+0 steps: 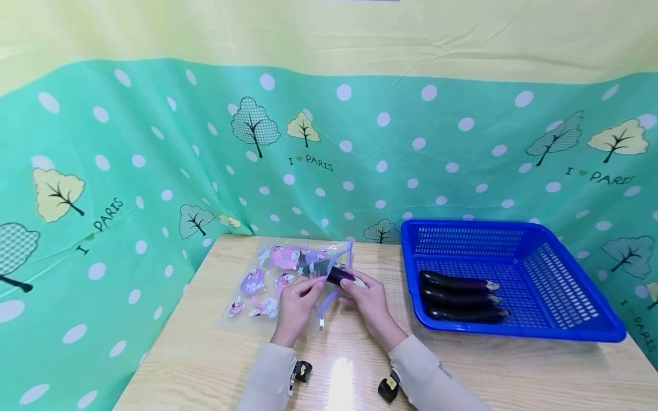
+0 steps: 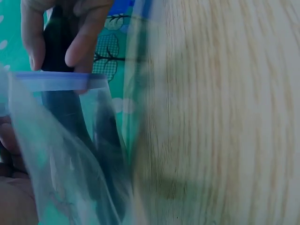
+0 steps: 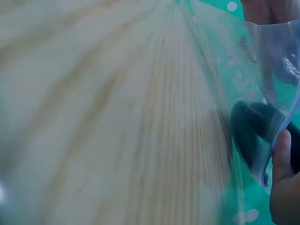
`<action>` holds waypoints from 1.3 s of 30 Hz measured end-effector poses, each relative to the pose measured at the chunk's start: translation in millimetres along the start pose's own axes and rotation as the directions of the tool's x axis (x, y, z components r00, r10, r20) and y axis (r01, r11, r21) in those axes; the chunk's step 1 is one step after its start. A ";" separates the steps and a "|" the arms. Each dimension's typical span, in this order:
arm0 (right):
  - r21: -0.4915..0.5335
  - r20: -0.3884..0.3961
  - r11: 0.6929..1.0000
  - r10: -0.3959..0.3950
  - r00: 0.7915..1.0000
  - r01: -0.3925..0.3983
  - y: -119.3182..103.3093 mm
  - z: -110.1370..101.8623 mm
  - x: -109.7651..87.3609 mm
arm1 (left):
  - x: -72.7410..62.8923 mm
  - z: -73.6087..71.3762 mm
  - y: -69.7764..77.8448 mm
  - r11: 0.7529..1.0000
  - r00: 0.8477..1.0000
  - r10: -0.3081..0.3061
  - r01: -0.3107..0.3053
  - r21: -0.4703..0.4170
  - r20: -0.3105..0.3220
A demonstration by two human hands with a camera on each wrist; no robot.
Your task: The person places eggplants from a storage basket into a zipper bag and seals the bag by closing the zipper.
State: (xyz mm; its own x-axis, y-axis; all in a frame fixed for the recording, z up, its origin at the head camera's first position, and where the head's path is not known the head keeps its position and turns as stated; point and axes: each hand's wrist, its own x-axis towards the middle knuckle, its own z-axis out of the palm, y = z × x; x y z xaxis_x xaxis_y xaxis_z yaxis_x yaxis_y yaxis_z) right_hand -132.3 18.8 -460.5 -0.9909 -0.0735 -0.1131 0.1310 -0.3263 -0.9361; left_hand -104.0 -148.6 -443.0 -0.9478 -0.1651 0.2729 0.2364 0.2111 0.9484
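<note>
A clear zip bag [image 1: 263, 285] with pink and purple cartoon prints lies on the table, its purple-edged mouth facing right. My left hand [image 1: 298, 303] pinches the edge of that mouth. In my right hand [image 1: 371, 303] is a dark purple eggplant [image 1: 338, 275], gripped near its pale stem end, with its other end inside the bag. The left wrist view shows a second eggplant [image 2: 108, 136] inside the bag beside the held one. At the right of the right wrist view, the right thumb [image 3: 282, 150] lies against the bag's edge.
To the right stands a blue plastic basket [image 1: 519, 332] with 3 eggplants [image 1: 457, 298] side by side in its left part. The wooden table [image 1: 354, 365] ends against a green dotted cloth [image 1: 319, 194] behind and at the left.
</note>
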 end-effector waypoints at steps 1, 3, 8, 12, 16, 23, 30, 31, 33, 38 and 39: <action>-0.002 0.010 1.000 0.004 1.000 -0.004 1.2 1.1 1.7 | 0.0 -0.1 -1.2 1.000 1.000 0.009 -0.009 -0.007 0.007; 0.003 0.031 1.000 0.021 0.999 -0.021 3.9 3.5 5.1 | -0.1 -0.6 -2.4 1.000 0.999 0.025 -0.025 -0.020 0.021; -0.037 0.073 0.998 0.052 0.996 -0.049 9.5 9.4 13.8 | -0.5 0.3 1.2 0.999 0.999 0.040 -0.039 -0.028 0.034; -0.099 0.091 0.992 0.089 0.992 -0.079 11.4 13.2 21.5 | -1.5 1.5 15.0 0.998 0.997 0.059 -0.057 -0.033 0.055; -0.208 0.089 0.975 0.100 0.991 -0.079 14.0 17.2 28.7 | -4.9 0.4 32.5 0.997 0.995 0.069 -0.066 -0.049 0.073; -0.316 0.103 0.947 0.085 0.991 -0.048 20.3 25.5 37.8 | -5.5 0.0 28.1 0.998 0.995 0.047 -0.044 -0.037 0.082; -0.393 0.119 0.919 0.073 0.990 -0.021 24.3 29.9 43.0 | -1.8 0.7 1.3 0.996 0.997 0.039 -0.034 -0.085 0.060; -0.400 0.116 0.916 0.070 0.991 -0.018 24.1 30.1 43.1 | -1.6 0.4 0.5 0.995 0.997 0.041 -0.035 -0.095 0.062; -0.411 0.115 0.911 0.075 0.991 -0.021 22.9 29.6 42.8 | -1.1 0.1 -1.2 0.994 0.997 0.049 -0.042 -0.105 0.065; -0.375 0.169 0.927 0.094 0.981 -0.025 20.0 25.8 41.8 | 0.5 -0.2 -2.4 0.991 0.995 0.073 -0.065 -0.119 0.064; -0.365 0.187 0.931 0.090 0.978 -0.016 16.1 26.1 39.6 | -0.1 -0.2 2.3 0.991 0.995 0.071 -0.063 -0.119 0.064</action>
State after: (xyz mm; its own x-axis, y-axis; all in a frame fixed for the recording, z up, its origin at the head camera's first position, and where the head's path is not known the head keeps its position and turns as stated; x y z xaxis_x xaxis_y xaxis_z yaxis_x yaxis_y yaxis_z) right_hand -168.6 -14.0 -471.4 -0.9516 -0.2774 -0.1324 0.1260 0.0410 -0.9912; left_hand -103.3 -148.4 -440.8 -0.9405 -0.0873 0.3285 0.3192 0.1053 0.9418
